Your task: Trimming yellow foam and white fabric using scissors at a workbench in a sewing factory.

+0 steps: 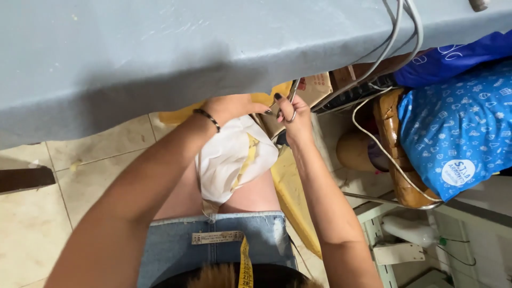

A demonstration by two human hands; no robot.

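My left hand (230,108) reaches forward under the edge of the grey-blue covered table (160,48), its fingers pinched on the top of a white cloth piece (232,157) with a yellow strip that lies on my lap. My right hand (294,118) is closed on a pair of small metal scissors (293,96), held upright right beside the left fingertips. A yellow measuring tape (245,264) hangs down over my denim shorts (213,250). A dark bracelet sits on my left wrist.
Yellow fabric (293,197) drapes beside my right leg. At right stand a wooden stool (392,144) with a blue patterned bag (458,128), grey cables (394,37), a cardboard box (314,88) and white shelving (405,240). Beige tiled floor (32,224) lies at left.
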